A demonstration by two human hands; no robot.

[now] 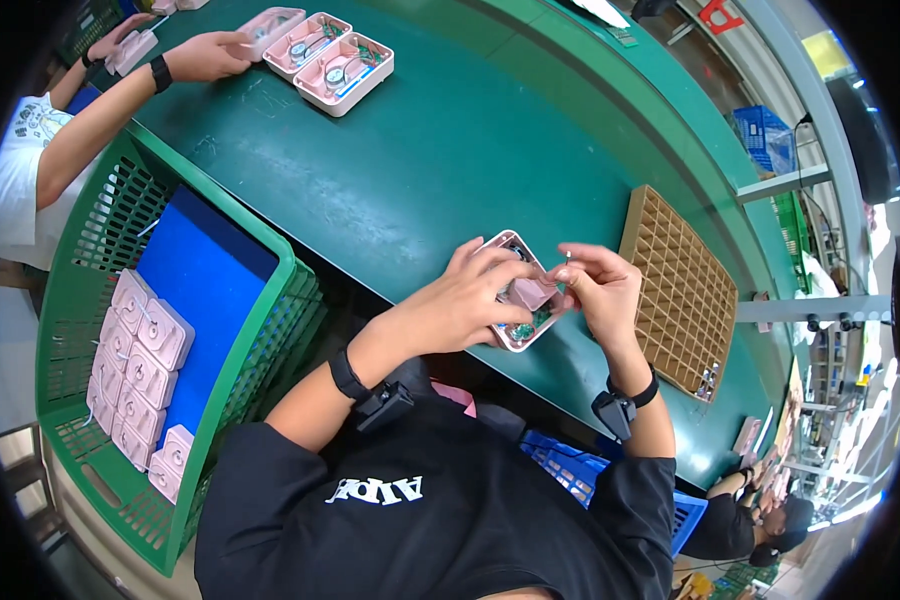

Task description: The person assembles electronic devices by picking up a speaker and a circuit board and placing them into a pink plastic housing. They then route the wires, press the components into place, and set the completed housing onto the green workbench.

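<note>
left hand (470,300) grips pink open casing (520,295) (circuit board inside) | right hand (600,285) pinches small part above it

Red-and-white sign (715,14) at the top right edge, yellow panel (826,52) on the upper right wall, partitioned brown cardboard tray (676,290) right of centre

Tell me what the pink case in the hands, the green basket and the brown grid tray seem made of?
Pink case: likely moulded plastic, smooth matte walls. Green basket: plastic, by its moulded lattice sides. Brown grid tray: looks like cardboard, with dull tan dividers.
</note>
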